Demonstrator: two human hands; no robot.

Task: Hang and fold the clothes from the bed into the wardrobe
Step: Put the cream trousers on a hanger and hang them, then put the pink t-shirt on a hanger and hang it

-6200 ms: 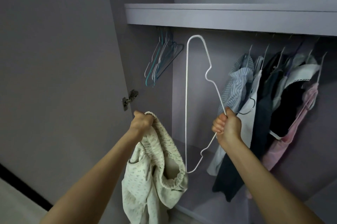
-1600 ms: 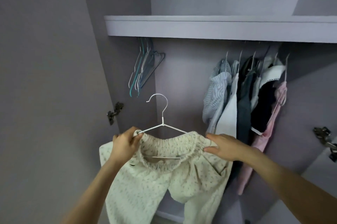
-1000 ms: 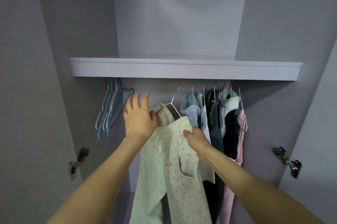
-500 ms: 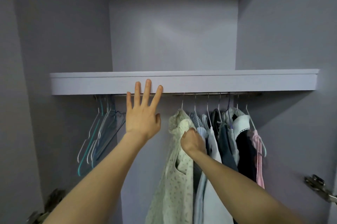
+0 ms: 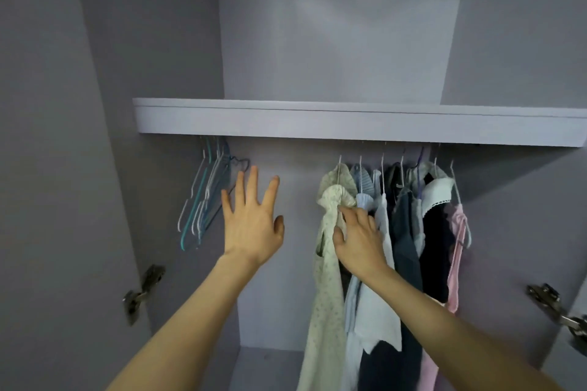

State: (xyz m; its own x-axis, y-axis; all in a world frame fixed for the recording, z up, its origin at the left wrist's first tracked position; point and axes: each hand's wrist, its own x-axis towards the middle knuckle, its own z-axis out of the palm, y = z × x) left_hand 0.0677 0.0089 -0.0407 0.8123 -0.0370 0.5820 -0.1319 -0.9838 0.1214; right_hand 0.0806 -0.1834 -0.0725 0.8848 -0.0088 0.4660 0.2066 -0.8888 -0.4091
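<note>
You are facing an open wardrobe (image 5: 333,50), both bare arms reaching forward and up. Your left hand (image 5: 254,222) is raised with the back toward you, fingers spread wide and holding nothing, in the bare gap below the shelf (image 5: 317,120). Your right hand (image 5: 359,235) rests palm-forward on the cream floral trousers (image 5: 327,279), fingers loosely bent against the cloth near the gathered waistband; whether that grip pinches the fabric or only touches it cannot be told. The trousers hang from a white hanger (image 5: 340,168) under the shelf, at the left end of a tight row of hung clothes (image 5: 419,231) in pale blue, dark, white and pink. Far to the left, a bunch of empty hangers (image 5: 206,200) hangs near the wardrobe's side wall. Between that bunch and the trousers lies open room, where your left hand is. Metal hinges (image 5: 143,292) show at both lower sides of the opening.
</note>
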